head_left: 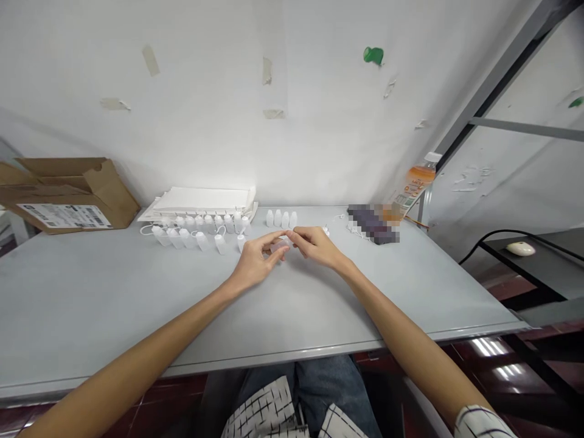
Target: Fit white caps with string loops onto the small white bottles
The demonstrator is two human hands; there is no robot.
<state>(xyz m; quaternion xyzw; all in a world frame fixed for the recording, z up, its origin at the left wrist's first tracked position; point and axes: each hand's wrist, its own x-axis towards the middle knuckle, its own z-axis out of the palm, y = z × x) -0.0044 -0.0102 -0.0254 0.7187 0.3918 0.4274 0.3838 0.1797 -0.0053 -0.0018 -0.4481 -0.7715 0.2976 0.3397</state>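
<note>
My left hand [256, 260] is closed around a small translucent bottle [280, 244], which lies tilted between thumb and fingers. The fingertips of my right hand [314, 244] are pinched together at the upper end of that bottle; whatever they grip is too small to make out. On the left stand several small white bottles with looped caps [202, 241], arranged in rows. Behind my hands, several capless white bottles [278, 218] stand in a short row. Small white pieces [356, 230] are scattered to the right.
An open cardboard box [64, 194] sits at the far left. White sheets or packets [205, 198] are stacked against the wall. At the back right are a dark, partly pixelated object [381, 234] and an orange drink bottle [413, 188]. The grey table's front edge [319, 351] is near my lap.
</note>
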